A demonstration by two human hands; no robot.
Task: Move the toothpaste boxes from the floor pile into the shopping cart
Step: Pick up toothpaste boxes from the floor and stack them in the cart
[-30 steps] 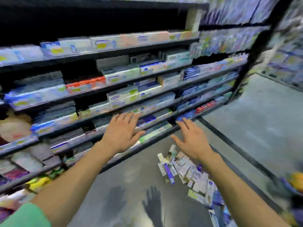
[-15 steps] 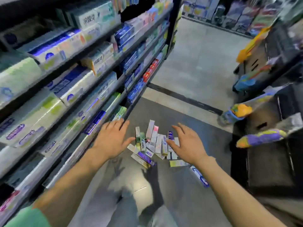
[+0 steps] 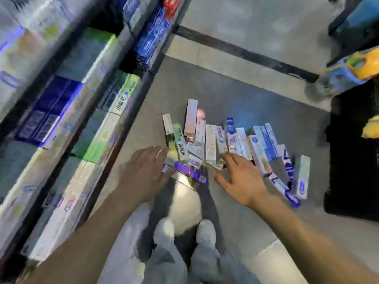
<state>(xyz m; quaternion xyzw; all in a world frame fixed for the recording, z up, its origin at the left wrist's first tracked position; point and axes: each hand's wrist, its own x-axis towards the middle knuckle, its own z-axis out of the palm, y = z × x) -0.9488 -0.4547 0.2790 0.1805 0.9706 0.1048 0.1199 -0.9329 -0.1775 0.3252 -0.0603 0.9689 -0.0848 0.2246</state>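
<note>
Pile of toothpaste boxes [image 3: 227, 146] lies flat on the grey floor [image 3: 235, 93], open from above. Bare floor beyond the pile, up to the dark floor stripe [image 3: 246, 53], gives free room on the far side. Left: stocked shelves [image 3: 67, 111] run close along the pile, their dark base edge near the leftmost boxes, leaving a narrow strip of floor. Right: a black block [image 3: 352, 156], identity unclear, stands just beside the last boxes. Near side: two shoes [image 3: 184, 232] and trouser legs. Both hands, left [image 3: 143, 177] and right [image 3: 242, 181], spread wide over the near edge, nothing in them.
</note>
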